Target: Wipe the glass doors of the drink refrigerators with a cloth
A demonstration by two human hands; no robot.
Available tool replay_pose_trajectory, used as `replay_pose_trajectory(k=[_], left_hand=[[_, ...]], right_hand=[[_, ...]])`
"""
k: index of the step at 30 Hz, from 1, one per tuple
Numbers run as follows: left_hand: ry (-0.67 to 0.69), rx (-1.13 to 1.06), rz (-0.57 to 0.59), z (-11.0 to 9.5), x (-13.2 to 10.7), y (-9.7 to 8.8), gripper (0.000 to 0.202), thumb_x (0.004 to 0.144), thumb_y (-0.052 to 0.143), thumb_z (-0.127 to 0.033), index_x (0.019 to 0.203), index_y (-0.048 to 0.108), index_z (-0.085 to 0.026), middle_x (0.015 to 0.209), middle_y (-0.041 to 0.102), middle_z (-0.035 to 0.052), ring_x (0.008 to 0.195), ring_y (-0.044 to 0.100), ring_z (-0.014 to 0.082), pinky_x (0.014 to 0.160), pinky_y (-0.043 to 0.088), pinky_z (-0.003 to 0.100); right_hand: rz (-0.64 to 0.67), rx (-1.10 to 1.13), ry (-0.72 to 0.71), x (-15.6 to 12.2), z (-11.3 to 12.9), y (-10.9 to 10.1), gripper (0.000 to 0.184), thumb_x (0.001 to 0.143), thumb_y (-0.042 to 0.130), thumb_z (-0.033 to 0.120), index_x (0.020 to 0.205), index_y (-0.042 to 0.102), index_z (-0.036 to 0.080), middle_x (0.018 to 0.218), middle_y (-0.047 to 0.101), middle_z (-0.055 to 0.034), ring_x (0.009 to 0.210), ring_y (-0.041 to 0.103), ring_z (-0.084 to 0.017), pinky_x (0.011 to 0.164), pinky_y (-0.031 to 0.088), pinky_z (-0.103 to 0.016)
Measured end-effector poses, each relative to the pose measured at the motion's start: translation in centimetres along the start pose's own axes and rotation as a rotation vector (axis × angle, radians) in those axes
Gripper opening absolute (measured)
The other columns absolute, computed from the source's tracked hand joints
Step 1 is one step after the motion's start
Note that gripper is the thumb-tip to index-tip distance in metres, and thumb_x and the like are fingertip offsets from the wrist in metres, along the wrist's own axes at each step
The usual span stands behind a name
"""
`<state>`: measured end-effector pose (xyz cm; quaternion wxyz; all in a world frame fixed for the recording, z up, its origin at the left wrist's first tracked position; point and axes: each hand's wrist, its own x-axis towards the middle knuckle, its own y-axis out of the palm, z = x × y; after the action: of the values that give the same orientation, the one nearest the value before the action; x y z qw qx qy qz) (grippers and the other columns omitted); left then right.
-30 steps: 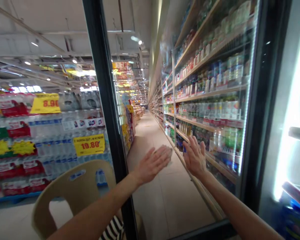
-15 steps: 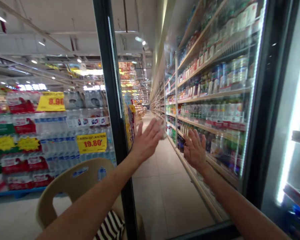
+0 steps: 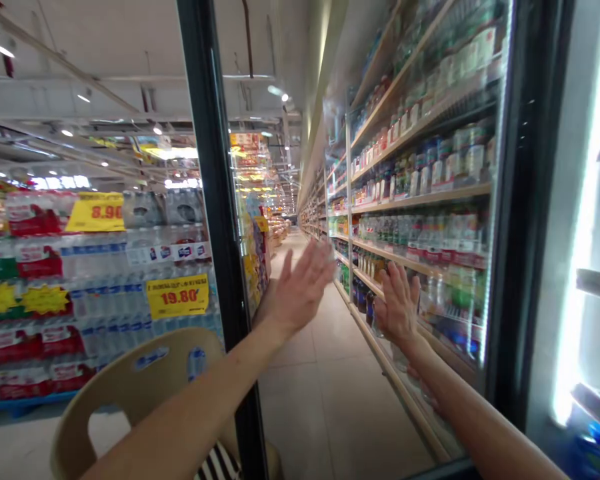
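I face an open glass cooler door with a black frame (image 3: 207, 200). My left hand (image 3: 297, 293) lies against the glass (image 3: 290, 100), fingers stretched out and together, pointing up and right. A small pale patch shows at its fingertips; I cannot make out what it is. My right hand (image 3: 397, 307) is pressed flat on the same pane a little to the right, fingers straight and pointing up. Neither hand visibly grips anything.
Through the glass runs a long aisle with drink shelves (image 3: 420, 193) on the right. A beige plastic chair (image 3: 145, 393) stands low left beside the door frame. Stacked water packs with yellow price signs (image 3: 177, 295) fill the left. The lit cooler interior (image 3: 580, 267) is at far right.
My left hand has slid upward on the glass and its fingers now point more steeply up. My right hand has stayed almost in place, shifting slightly right.
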<state>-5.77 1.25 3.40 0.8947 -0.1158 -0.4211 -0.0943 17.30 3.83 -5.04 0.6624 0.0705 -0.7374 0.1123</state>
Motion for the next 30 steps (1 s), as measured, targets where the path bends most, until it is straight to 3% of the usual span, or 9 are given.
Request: replay_pose_trajectory(k=[3, 5, 9, 10, 14, 15, 20, 26, 30], left_hand=[[0.344, -0.077, 0.075, -1.0, -0.9, 0.2, 0.035, 0.088, 0.044, -0.02, 0.123, 0.05, -0.024, 0.142, 0.041, 0.0022, 0.137, 0.024, 0.0182, 0.115, 0.004, 0.043], [0.266, -0.059, 0.087, -0.8, -0.5, 0.3, 0.036, 0.088, 0.044, -0.019, 0.123, 0.05, -0.025, 0.142, 0.042, 0.0022, 0.137, 0.025, 0.0179, 0.115, 0.002, 0.045], [-0.146, 0.015, 0.029, -0.4, 1.2, 0.2, 0.037, 0.088, 0.046, -0.018, 0.124, 0.049, -0.024, 0.144, 0.039, 0.0074, 0.138, 0.024, 0.0228, 0.113, 0.002, 0.05], [-0.124, 0.0, 0.033, -0.8, 1.1, 0.2, 0.037, 0.087, 0.047, -0.018, 0.123, 0.05, -0.023, 0.143, 0.039, 0.007, 0.138, 0.024, 0.0236, 0.113, 0.003, 0.049], [0.3, -0.128, 0.092, -2.1, 0.1, 0.5, 0.033, 0.087, 0.047, -0.021, 0.119, 0.053, -0.026, 0.138, 0.047, -0.0002, 0.135, 0.029, 0.0202, 0.115, 0.001, 0.041], [0.311, -0.129, 0.098, -2.0, 0.3, 0.5, 0.034, 0.087, 0.047, -0.021, 0.12, 0.053, -0.026, 0.138, 0.047, -0.0003, 0.135, 0.03, 0.0195, 0.115, 0.0, 0.042], [-0.119, -0.003, 0.007, -0.1, 2.8, 0.7, 0.038, 0.087, 0.047, -0.017, 0.125, 0.049, -0.025, 0.143, 0.04, 0.0069, 0.138, 0.023, 0.0225, 0.113, 0.003, 0.051], [0.293, -0.123, 0.103, -2.6, 0.6, 1.1, 0.036, 0.087, 0.046, -0.019, 0.122, 0.051, -0.024, 0.141, 0.043, 0.0017, 0.137, 0.026, 0.0197, 0.115, 0.003, 0.043], [0.021, -0.044, 0.024, -2.5, 1.8, 1.6, 0.038, 0.088, 0.043, -0.015, 0.125, 0.048, -0.023, 0.143, 0.039, 0.0054, 0.137, 0.025, 0.0216, 0.114, 0.007, 0.047]], right_hand=[[0.005, -0.013, 0.024, 0.0, -0.1, 0.0, 0.067, 0.087, 0.04, 0.023, 0.146, 0.009, 0.024, 0.15, 0.027, -0.0098, 0.14, 0.02, -0.024, 0.112, 0.013, -0.052], [-0.005, -0.011, 0.006, -0.1, -0.2, 0.0, 0.066, 0.087, 0.039, 0.023, 0.146, 0.009, 0.023, 0.15, 0.027, -0.01, 0.14, 0.02, -0.024, 0.112, 0.015, -0.051], [-0.008, 0.003, -0.004, -0.2, -0.4, 0.0, 0.066, 0.087, 0.04, 0.022, 0.146, 0.01, 0.024, 0.15, 0.027, -0.0088, 0.14, 0.02, -0.023, 0.112, 0.015, -0.05], [-0.01, 0.007, -0.002, -0.2, -0.4, 0.0, 0.066, 0.087, 0.04, 0.022, 0.146, 0.011, 0.025, 0.15, 0.027, -0.0085, 0.14, 0.02, -0.023, 0.112, 0.015, -0.05], [-0.005, 0.011, -0.003, -0.2, -0.4, -0.1, 0.067, 0.087, 0.041, 0.022, 0.146, 0.011, 0.025, 0.15, 0.028, -0.0083, 0.139, 0.021, -0.023, 0.112, 0.016, -0.05], [0.0, 0.008, -0.006, -0.2, -0.4, -0.1, 0.067, 0.087, 0.041, 0.022, 0.146, 0.01, 0.024, 0.15, 0.028, -0.0083, 0.139, 0.021, -0.023, 0.112, 0.016, -0.05], [0.015, -0.008, -0.027, -0.3, -0.8, -0.3, 0.065, 0.088, 0.039, 0.023, 0.146, 0.009, 0.025, 0.149, 0.03, -0.0089, 0.14, 0.021, -0.023, 0.112, 0.015, -0.049], [0.026, -0.016, 0.026, -0.2, -1.8, -1.2, 0.063, 0.089, 0.036, 0.022, 0.146, 0.01, 0.024, 0.148, 0.032, -0.0105, 0.138, 0.026, -0.023, 0.111, 0.018, -0.05], [0.006, -0.018, 0.055, -0.6, -3.0, -1.8, 0.063, 0.089, 0.038, 0.023, 0.146, 0.012, 0.025, 0.149, 0.03, -0.0096, 0.138, 0.025, -0.023, 0.112, 0.017, -0.05]])
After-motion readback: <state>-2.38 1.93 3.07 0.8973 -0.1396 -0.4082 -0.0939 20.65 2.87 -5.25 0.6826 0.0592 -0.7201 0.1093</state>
